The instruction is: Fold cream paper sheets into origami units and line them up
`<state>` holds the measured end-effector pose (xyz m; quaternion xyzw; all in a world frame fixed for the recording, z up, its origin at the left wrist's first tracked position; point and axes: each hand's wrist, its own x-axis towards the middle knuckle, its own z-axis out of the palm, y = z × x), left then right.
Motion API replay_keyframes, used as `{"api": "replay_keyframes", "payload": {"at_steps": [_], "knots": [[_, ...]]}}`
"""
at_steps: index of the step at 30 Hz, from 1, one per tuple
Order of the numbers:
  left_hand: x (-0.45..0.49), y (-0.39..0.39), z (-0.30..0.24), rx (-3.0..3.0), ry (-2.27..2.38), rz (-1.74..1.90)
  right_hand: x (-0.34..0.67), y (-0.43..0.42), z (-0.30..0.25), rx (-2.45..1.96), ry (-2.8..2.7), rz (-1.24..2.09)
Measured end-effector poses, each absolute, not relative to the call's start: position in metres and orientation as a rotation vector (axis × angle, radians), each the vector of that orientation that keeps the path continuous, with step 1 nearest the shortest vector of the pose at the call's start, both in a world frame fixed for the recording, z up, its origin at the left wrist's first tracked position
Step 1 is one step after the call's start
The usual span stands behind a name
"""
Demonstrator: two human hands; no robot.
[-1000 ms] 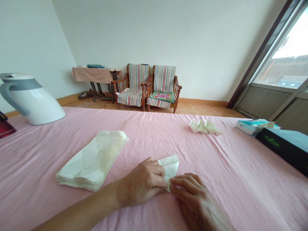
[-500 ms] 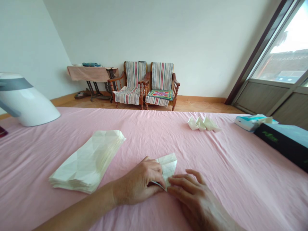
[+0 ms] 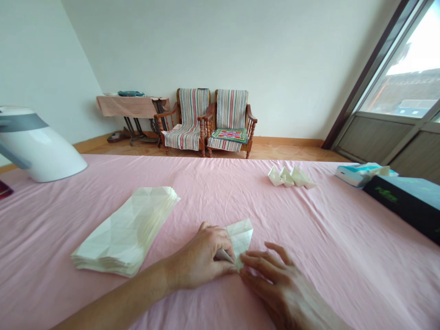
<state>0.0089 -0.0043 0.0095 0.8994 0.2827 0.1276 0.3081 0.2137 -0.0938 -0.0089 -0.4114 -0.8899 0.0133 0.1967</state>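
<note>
A small folded sheet of pale paper (image 3: 241,233) lies on the pink cloth between my hands. My left hand (image 3: 209,252) grips its left part, with the fingers curled over it and the thumb low at the near corner. A fold of the paper stands up a little inside that grasp. From the right, my right hand (image 3: 275,270) rests its fingertips on the paper's near right edge, fingers stretched and somewhat apart. To the left sits a thick stack of creased pale paper sheets (image 3: 127,229). Several folded paper shapes (image 3: 290,177) stand in a row farther back on the right.
A white and grey jug (image 3: 51,151) stands at the left, near a dark red object (image 3: 5,190) cut by the frame. On the right lie a tissue pack (image 3: 355,174) and a black box (image 3: 395,201). Beyond the wrinkled pink cloth (image 3: 213,183) are two wooden armchairs (image 3: 232,110).
My left fingers have shifted slightly and the thumb has moved right toward the paper's near corner. My right hand stays almost still on the paper.
</note>
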Motion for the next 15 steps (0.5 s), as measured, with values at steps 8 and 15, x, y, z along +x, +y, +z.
{"api": "replay_keyframes", "payload": {"at_steps": [8,15], "knots": [[0.016,-0.0027,0.0143,2.363,0.863,0.24,0.2124,-0.0933,-0.0073,-1.164,-2.451,0.145],[0.0185,-0.0049,0.0174,2.36,0.879,0.206,0.2139,-0.0948,-0.0115,-1.276,-2.373,0.287]]}}
